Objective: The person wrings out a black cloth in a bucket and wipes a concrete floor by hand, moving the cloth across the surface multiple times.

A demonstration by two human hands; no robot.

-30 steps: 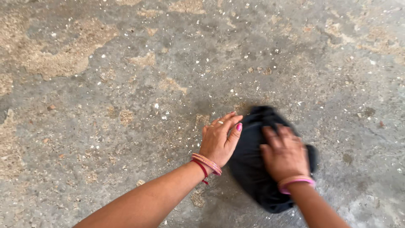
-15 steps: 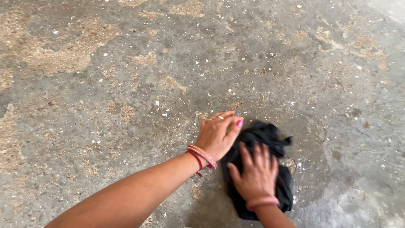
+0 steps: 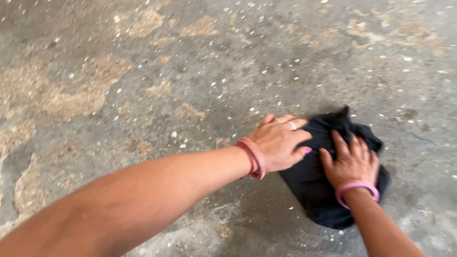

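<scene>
Two bare hands press a crumpled black cloth (image 3: 314, 183) onto a rough, speckled concrete floor (image 3: 143, 85), seen from a head-worn camera looking down. The right hand (image 3: 351, 164) lies flat on top of the cloth, fingers spread apart and pointing away from the person, palm down on the fabric rather than gripping it. The left hand (image 3: 281, 143) rests just beside it, fingers together and open, its fingertips touching the cloth's near-left edge while the palm sits on the floor. Red and gold bangles (image 3: 252, 157) circle the left wrist; a pink band (image 3: 357, 189) circles the right. A ring (image 3: 293, 125) shows on the left hand. The cloth bunches out beyond and below the right hand.
</scene>
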